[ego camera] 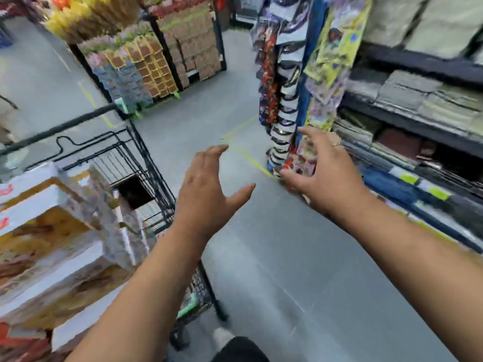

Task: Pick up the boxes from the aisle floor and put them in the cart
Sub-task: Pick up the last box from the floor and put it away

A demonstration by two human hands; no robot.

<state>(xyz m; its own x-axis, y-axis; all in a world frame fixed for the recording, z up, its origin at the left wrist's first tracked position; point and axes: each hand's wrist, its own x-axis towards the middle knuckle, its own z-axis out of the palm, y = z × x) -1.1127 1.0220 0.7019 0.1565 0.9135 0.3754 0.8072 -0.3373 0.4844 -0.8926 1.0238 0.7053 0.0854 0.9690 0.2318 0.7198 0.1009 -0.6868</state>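
A black wire cart (146,163) stands at the left, and several white and yellow boxes (57,239) are stacked in it. My left hand (209,192) hovers over the grey aisle floor just right of the cart, fingers spread and holding nothing. My right hand (324,168) is stretched out further right, near the foot of a hanging display strip, fingers spread and empty too. No box shows on the visible floor. The picture is blurred by motion.
A blue post with hanging packets (285,82) stands ahead on the right. Dark shelves (418,105) with flat stacked goods line the right side. A rack of boxed goods (156,61) stands beyond the cart. My shoe (222,338) shows at the bottom.
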